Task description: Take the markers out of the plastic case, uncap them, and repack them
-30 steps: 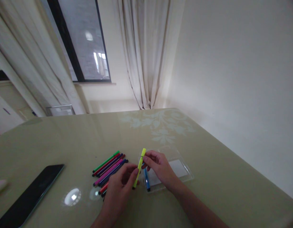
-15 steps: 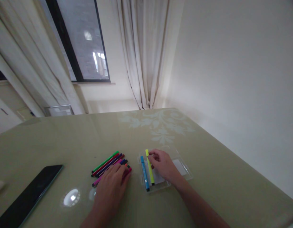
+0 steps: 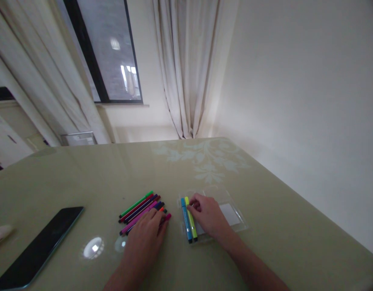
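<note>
A clear plastic case lies opened on the table, with a blue marker along its left side. Right beside that one is a yellow marker, pinched near its upper end by the fingers of my right hand. My left hand is closed around a dark pink marker, whose end sticks out by the thumb; most of it is hidden. Under and behind this hand several markers lie side by side, among them a green marker and a magenta marker.
A black tablet or phone rests at the left, with a white rounded object at the edge of view. Ceiling light reflects off the glossy table. A wall borders the table's right side.
My right hand has brought the yellow marker down and left, so it now lies against the blue one in the case. The left hand stays at the marker pile.
</note>
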Motion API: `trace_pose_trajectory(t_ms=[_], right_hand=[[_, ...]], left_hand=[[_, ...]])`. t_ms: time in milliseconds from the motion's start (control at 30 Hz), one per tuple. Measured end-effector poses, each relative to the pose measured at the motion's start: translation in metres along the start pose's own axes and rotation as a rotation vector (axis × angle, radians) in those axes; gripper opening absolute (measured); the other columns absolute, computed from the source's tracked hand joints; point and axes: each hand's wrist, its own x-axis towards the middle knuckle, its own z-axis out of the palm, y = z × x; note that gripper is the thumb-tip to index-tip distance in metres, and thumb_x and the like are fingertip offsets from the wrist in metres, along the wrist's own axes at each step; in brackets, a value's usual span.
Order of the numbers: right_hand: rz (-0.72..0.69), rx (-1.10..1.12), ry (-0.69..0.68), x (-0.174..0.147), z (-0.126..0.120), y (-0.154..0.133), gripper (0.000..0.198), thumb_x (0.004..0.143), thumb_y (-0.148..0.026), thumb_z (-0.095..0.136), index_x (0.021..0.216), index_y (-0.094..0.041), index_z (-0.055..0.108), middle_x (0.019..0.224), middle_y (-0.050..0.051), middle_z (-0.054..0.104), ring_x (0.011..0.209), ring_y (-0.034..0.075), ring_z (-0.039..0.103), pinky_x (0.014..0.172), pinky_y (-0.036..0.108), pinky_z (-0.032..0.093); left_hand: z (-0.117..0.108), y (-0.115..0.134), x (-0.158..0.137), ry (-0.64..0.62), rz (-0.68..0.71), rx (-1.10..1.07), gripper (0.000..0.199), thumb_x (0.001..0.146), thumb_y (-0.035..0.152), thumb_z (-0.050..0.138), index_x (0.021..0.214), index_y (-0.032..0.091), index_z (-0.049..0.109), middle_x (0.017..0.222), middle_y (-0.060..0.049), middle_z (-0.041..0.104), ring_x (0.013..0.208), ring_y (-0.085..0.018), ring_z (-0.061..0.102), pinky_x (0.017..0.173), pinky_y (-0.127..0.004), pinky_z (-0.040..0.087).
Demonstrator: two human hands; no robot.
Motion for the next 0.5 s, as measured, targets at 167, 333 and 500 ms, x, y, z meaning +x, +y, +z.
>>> trace_pose_trajectory(t_ms=[167,333,500], right_hand=[[-0.039,0.008,-0.065,-0.002,-0.007,0.001,0.013,0.082,-0.021,0.071,0.094,-0.022,0.075,0.077,0.003,0.076,0.069,0.02,0.069,0.065,0.028,0.045],[-0.04,-0.142,-0.095,-0.002,-0.008,0.001,0.009,0.082,-0.023,0.075,0.09,-0.022,0.079,0.085,0.005,0.078,0.08,0.023,0.07,0.073,0.031,0.044],[-0.031,-0.142,-0.079,0.0,-0.007,0.003,0.01,0.081,-0.022,0.077,0.091,-0.021,0.078,0.085,0.004,0.078,0.081,0.022,0.068,0.073,0.03,0.042]], left_hand=[[-0.009,0.005,0.002,0.057,-0.027,-0.218,0.025,0.098,0.039,0.048,0.101,0.025,0.069,0.11,-0.007,0.071,0.096,-0.024,0.068,0.084,-0.037,0.051],[-0.01,0.012,0.006,0.077,-0.068,-0.651,0.031,0.094,0.049,0.057,0.102,0.022,0.068,0.1,-0.006,0.073,0.089,-0.023,0.07,0.079,-0.034,0.055],[-0.006,0.017,0.006,0.04,-0.254,-1.103,0.046,0.086,0.054,0.069,0.114,0.018,0.066,0.104,-0.009,0.075,0.097,-0.024,0.072,0.081,-0.035,0.06]])
